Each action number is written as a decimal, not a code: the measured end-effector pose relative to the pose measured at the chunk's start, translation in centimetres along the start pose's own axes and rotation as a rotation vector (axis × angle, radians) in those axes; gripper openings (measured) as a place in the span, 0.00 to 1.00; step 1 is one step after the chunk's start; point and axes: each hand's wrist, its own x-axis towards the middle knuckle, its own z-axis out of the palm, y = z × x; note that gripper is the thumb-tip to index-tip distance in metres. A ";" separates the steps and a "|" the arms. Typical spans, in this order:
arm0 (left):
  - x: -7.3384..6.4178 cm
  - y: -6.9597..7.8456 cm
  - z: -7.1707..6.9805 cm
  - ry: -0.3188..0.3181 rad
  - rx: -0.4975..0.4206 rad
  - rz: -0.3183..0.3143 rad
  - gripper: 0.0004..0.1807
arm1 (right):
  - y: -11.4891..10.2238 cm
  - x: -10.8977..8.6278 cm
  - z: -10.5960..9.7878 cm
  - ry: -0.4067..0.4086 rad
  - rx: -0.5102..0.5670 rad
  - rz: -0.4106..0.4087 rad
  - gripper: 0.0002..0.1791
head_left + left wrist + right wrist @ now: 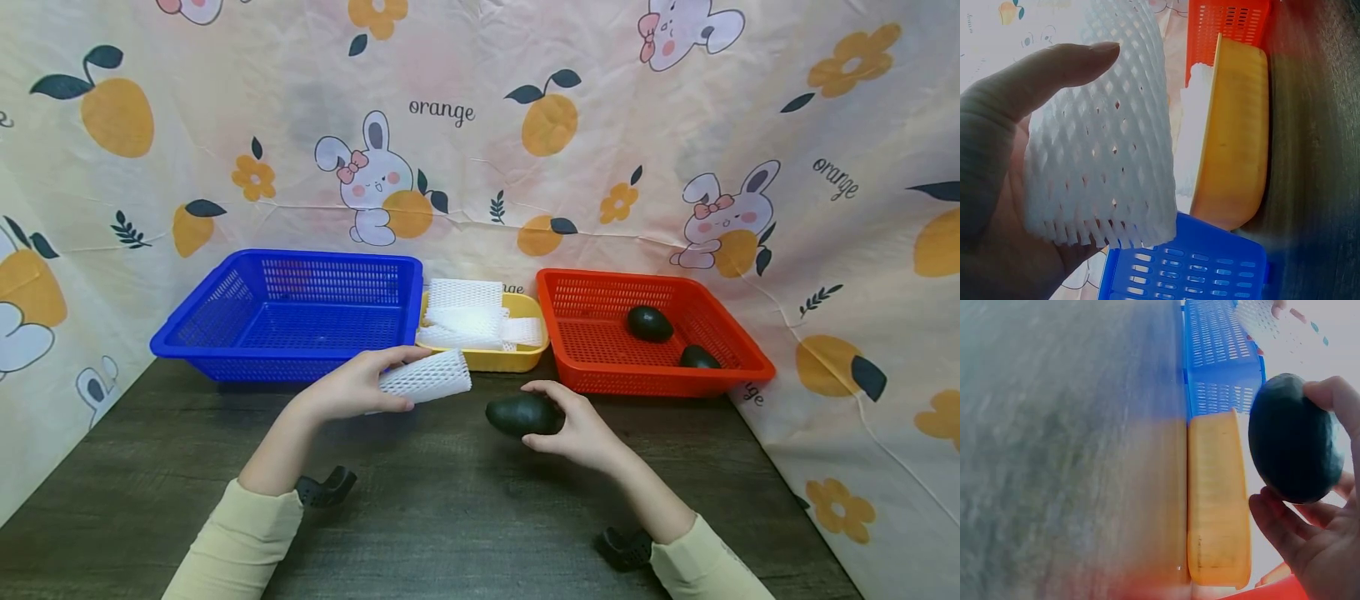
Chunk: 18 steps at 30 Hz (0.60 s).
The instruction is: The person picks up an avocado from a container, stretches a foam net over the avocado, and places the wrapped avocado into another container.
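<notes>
Holding a white foam sleeve (pixel 431 377) in the left hand (pixel 363 387), with thumb bent over one side and fingers round the other — squeezed only lightly, seemingly to spare the soft tube from collapsing. Aiming the sleeve's free end toward 3 o'clock, probably to leave the mouth unblocked. Pinching an avocado (pixel 517 414) in the right hand (pixel 573 425), with thumb and fingertips spread just as wide as the fruit; gripping only the 3 o'clock end, presumably to leave the opposite end bare. Kept near the sleeve but not touching, over the dark wood-grain tabletop (pixel 450 517).

Looking out from the gap between the hands: at 10 o'clock, a blue basket (pixel 262 369) of slotted plastic; at 12, a yellow tray (pixel 495 361) with more foam sleeves (pixel 465 312) lying flat, likely central for easy reach; at 2, a red basket (pixel 660 382) with two more avocados (pixel 649 323).

Contrasting sharply in make — pale, diamond-meshed and fringed at the cut rim against dark green, egg-shaped, firm-looking and faintly glossy.
</notes>
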 end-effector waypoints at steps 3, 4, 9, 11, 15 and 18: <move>0.0 0.0 0.0 -0.001 0.000 -0.003 0.36 | -0.2 0.0 -0.2 0.047 0.023 -0.009 0.35; 0.0 0.0 0.0 -0.002 0.001 -0.004 0.36 | -0.2 0.1 -0.3 0.058 0.031 -0.006 0.36; 0.0 -0.1 0.1 -0.005 0.005 -0.004 0.36 | -0.7 0.3 -0.6 0.104 0.071 0.029 0.36; 0.1 -0.1 0.1 -0.007 0.005 -0.002 0.36 | -0.9 0.5 -0.8 0.119 0.086 0.031 0.36; 0.2 -0.1 0.1 -0.012 -0.002 0.001 0.36 | -1.3 0.7 -0.9 0.142 0.104 0.016 0.35; 0.2 -0.3 0.1 -0.015 -0.002 0.005 0.36 | -1.4 0.9 -0.9 0.153 0.112 0.002 0.34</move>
